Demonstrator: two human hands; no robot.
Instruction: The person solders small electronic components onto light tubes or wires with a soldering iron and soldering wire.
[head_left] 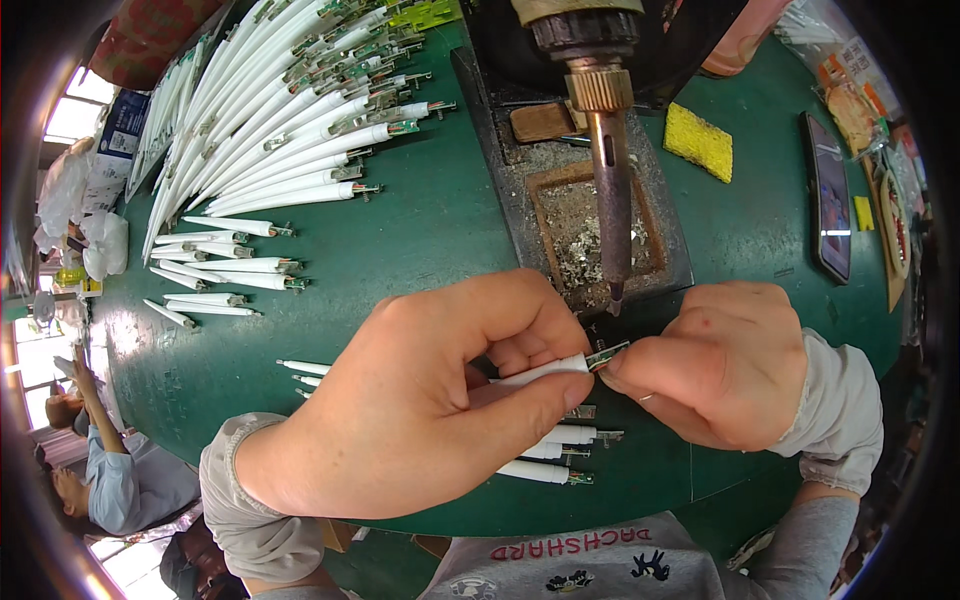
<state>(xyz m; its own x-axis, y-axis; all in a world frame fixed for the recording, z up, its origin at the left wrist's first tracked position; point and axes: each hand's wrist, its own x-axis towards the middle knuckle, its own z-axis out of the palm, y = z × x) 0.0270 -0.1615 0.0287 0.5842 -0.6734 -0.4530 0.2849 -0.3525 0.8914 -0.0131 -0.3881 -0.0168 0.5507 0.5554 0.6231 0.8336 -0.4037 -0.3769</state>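
Note:
My left hand [430, 390] is closed round a slim white stylus-like pen tube [555, 371], its tip end pointing right. From that end sticks a narrow green circuit board [607, 355]. My right hand [715, 365] is pinched right at the board's end; a thin shiny strand shows below its fingertips, and what they grip is mostly hidden. Just above both hands hangs the dark tip of a soldering iron [613, 210], pointing down and apart from the board. More white pen tubes [545, 470] lie under and beside my left hand, partly covered by it.
Many white pen tubes with exposed boards [300, 130] fan out at the far left, with shorter ones [230, 265] nearer. The iron's dark base [680, 262] holds a tray of solder scraps. A yellow sponge [698, 143] and a phone [827, 200] lie right. People sit at far left.

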